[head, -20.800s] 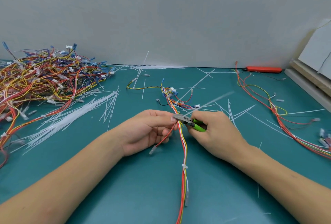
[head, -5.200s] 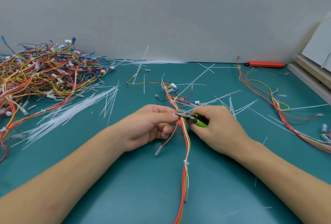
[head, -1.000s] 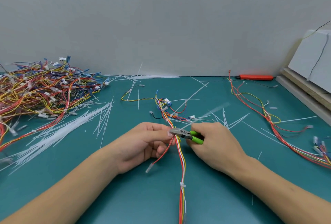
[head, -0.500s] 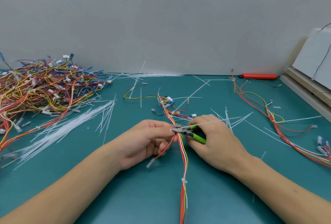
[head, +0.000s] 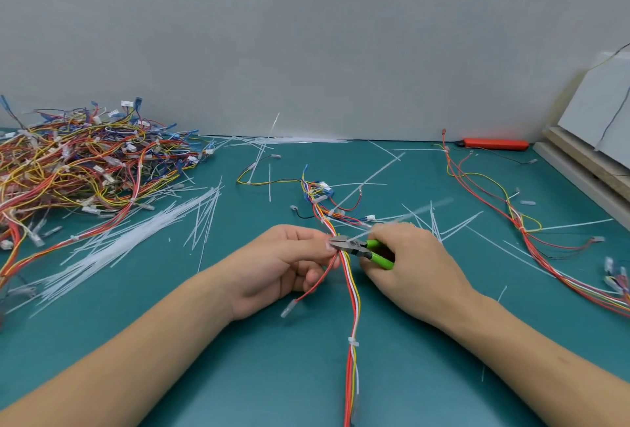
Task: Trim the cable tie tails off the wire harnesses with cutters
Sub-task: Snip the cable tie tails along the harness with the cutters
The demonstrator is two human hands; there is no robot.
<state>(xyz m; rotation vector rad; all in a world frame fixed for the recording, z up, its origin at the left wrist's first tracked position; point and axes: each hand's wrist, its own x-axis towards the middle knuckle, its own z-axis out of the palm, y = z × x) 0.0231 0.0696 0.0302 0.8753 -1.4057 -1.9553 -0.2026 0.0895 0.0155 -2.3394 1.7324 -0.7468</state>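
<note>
Head view shows the left hand (head: pixel 283 266) fingers pinching the wire harness (head: pixel 351 293) while the right hand (head: pixel 409 266) fingers grip the cutters (head: pixel 354 247), whose blades sit against the wires and could nick insulation instead of the blurred tie tail (head: pixel 402 218).

Bright even overhead light, soft faint shadows under forearms on matte teal tabletop (head: pixel 136 307), no glare, wide-angle bend at frame edges, slight motion blur on thin white plastic cable tie tail (head: pixel 426 208), bg wall sharp
</note>
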